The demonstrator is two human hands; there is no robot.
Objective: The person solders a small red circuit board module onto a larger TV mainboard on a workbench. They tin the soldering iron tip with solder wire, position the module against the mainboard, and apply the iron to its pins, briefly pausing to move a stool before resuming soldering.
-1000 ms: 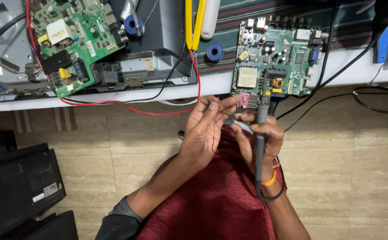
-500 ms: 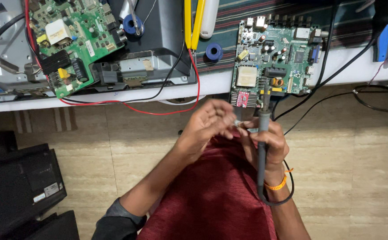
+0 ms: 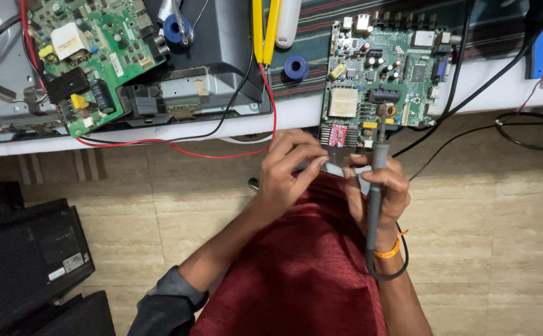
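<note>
Two bare hands meet just below the near edge of the green rectangular circuit board with the square metal shield [image 3: 380, 81], which lies flat on the white bench edge [image 3: 159, 134] so that its components face up. The right hand [image 3: 380, 190] is curled shut around a slim grey pen-shaped probe with a dark cable [image 3: 376, 186]; the grip is a pencil hold, and the probe's tip points up toward the board's lower rim, seemingly to keep the point steady over small parts. Its cable loops down past the wrist, beside an orange wristband [image 3: 388, 251]. The left hand [image 3: 290, 171] pinches a small flat grey strip [image 3: 332, 168] between thumb and fingers, closed on it, right beside the probe hand and just under the board; what the strip is cannot be made out. Both hands hover over the red-clothed lap [image 3: 302, 274], clear of the bench, close enough to brace against each other.

Left of the shielded board, a blue ring-shaped spool [image 3: 296, 66] sits on the striped mat, and yellow-handled tools [image 3: 264, 28] lie beyond it. Farther left, a second green circuit board with a black heatsink [image 3: 88, 59] rests tilted on a dark grey metal chassis [image 3: 209, 68], with red and black leads [image 3: 222, 149] drooping off the bench edge toward the hands.
</note>
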